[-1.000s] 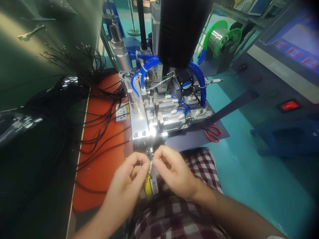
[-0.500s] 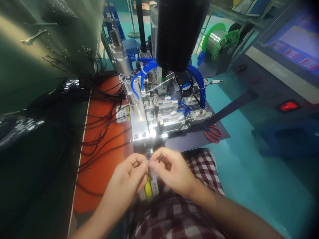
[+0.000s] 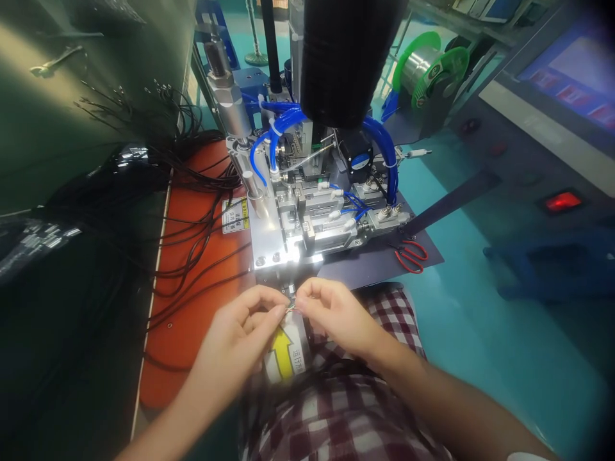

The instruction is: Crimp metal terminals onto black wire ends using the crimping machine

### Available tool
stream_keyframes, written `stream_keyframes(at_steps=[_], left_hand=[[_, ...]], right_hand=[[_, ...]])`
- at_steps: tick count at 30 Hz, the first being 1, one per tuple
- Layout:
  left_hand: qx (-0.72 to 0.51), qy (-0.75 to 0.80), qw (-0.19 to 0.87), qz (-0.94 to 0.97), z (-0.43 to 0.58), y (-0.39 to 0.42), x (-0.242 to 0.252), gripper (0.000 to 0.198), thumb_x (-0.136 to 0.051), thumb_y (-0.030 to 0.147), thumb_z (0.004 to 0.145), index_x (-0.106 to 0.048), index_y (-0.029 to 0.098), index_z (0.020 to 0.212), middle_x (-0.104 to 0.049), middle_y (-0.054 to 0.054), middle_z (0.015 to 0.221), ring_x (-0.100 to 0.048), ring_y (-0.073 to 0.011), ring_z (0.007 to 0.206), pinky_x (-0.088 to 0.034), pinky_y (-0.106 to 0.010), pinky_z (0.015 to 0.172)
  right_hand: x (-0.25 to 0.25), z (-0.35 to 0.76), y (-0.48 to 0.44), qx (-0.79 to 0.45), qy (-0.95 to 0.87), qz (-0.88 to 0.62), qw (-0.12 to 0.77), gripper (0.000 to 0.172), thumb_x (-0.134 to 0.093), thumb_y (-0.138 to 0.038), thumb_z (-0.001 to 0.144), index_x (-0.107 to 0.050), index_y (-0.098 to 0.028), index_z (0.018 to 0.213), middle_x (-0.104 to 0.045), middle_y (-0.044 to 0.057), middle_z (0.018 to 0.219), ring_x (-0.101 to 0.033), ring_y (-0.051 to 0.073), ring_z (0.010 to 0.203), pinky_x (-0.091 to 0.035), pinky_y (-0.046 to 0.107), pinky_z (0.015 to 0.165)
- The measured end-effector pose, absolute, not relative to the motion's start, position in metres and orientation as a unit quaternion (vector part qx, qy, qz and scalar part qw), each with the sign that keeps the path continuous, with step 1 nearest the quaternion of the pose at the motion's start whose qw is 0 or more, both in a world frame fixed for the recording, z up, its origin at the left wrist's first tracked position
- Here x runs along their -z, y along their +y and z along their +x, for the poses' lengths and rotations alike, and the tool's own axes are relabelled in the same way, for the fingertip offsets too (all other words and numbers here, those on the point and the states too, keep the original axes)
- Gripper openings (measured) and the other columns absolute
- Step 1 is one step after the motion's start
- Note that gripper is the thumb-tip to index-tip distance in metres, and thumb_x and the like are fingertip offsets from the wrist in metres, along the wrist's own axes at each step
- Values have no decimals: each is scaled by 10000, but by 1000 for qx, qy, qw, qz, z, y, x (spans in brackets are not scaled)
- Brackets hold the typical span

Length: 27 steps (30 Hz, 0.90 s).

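Note:
My left hand (image 3: 247, 323) and my right hand (image 3: 339, 314) meet in front of the metal machine (image 3: 307, 224), just above a label with a yellow arrow (image 3: 282, 352). Thin coloured wires (image 3: 291, 308) run between the fingertips. Thumb and forefinger of each hand are pinched on these wires. The wires' ends are too small to make out. Behind the fingertips is the machine's front block, under a bright light.
Black cables (image 3: 192, 256) lie over the orange board (image 3: 192, 333) at left. Red-handled pliers (image 3: 412, 256) lie right of the machine. A black cylinder (image 3: 353, 64) hangs above. Further back are a green wire spool (image 3: 430, 67) and a control panel (image 3: 538, 134) at right.
The fingertips have moved slightly apart and up, and the wires between them show more clearly. More of the yellow arrow is uncovered. The view has shifted a little.

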<state>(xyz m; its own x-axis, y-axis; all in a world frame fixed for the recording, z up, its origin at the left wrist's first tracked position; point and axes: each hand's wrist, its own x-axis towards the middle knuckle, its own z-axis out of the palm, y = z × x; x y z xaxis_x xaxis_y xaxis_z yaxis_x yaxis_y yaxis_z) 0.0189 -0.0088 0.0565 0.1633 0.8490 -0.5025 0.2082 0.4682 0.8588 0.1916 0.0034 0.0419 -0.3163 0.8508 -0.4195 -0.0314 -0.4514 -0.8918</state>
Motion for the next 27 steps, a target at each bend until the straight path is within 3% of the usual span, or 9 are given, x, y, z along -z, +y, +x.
stream_keyframes(at_steps=[5, 11, 19, 24, 27], left_hand=[[-272, 585, 437, 627, 12, 0, -54, 170, -653, 392, 819, -685, 234, 874, -653, -11, 726, -594, -162, 614, -458, -243, 554], [-270, 491, 298, 773, 5, 8, -41, 144, -556, 268, 922, -692, 230, 953, -703, -30, 900, -660, -172, 828, -487, -237, 757], [-269, 555, 367, 696, 2, 7, -40, 153, -632, 356, 856, -745, 265, 904, -713, -42, 855, -669, -213, 762, -515, -264, 668], [-270, 575, 469, 614, 14, 5, -56, 218, -687, 407, 783, -743, 240, 912, -686, -22, 706, -601, -166, 579, -476, -233, 517], [-267, 583, 499, 583, 21, 7, -63, 216, -677, 416, 754, -739, 216, 807, -686, -31, 680, -598, -168, 577, -461, -234, 501]], right_hand=[[-41, 197, 11, -685, -403, -504, 339, 183, -617, -306, 838, -519, -188, 737, -397, -103, 504, -298, 58, 429, -222, 199, 410], [-31, 198, 18, -680, -396, -519, 333, 184, -585, -270, 859, -518, -185, 710, -426, -97, 489, -342, 68, 438, -256, 212, 447], [-25, 196, 15, -710, -384, -477, 348, 260, -629, -380, 864, -529, -182, 727, -460, -93, 489, -372, 73, 458, -297, 224, 495], [-36, 196, 9, -707, -399, -469, 347, 260, -636, -403, 861, -535, -185, 760, -453, -94, 503, -361, 68, 443, -286, 219, 463], [-40, 195, 4, -694, -409, -478, 351, 244, -644, -380, 850, -530, -191, 748, -440, -91, 512, -368, 71, 448, -289, 216, 448]])
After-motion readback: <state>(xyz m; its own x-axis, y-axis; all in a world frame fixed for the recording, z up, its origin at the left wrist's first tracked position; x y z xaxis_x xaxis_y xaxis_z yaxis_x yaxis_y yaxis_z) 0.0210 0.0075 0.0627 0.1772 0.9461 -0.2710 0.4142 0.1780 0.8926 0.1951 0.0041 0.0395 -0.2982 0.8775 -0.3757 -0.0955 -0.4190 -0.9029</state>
